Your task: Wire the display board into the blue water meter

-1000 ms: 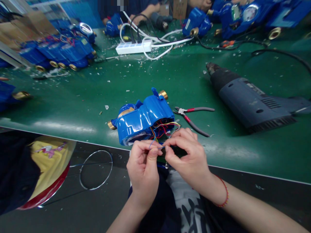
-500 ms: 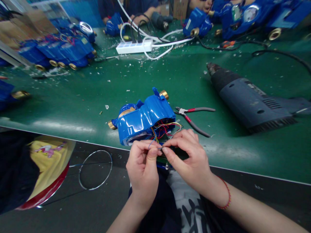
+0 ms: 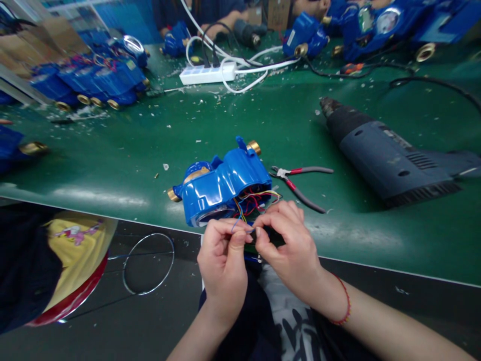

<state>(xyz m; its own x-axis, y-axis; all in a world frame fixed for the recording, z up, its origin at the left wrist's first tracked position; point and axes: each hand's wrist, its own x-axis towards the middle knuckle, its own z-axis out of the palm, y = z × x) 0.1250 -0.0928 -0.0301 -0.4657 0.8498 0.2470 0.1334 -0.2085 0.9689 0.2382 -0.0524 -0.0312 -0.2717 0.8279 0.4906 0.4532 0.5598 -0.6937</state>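
A blue water meter (image 3: 225, 178) with brass pipe ends lies on its side at the near edge of the bench. Coloured wires (image 3: 255, 200) spill from its open housing towards my fingers. My left hand (image 3: 223, 265) pinches a thin blue wire (image 3: 236, 224) between thumb and forefinger. Close against it, my right hand (image 3: 291, 245) is closed in a pinch at the wire's end; its fingertips hide the exact spot. Just beyond my right hand lie cutting pliers (image 3: 298, 183) with red and grey handles, jaws towards the meter.
A large heat gun (image 3: 387, 150) rests at the right. Farther back are a white power strip (image 3: 206, 73) with cables and several more blue meters (image 3: 101, 77). A co-worker's hand (image 3: 221, 27) shows across the bench. At lower left is a stool's metal ring (image 3: 148, 263).
My right thumb and fingers have drawn slightly back to the right and bent more. My left hand has moved slightly to the right, still pinching the blue wire. The meter stays put.
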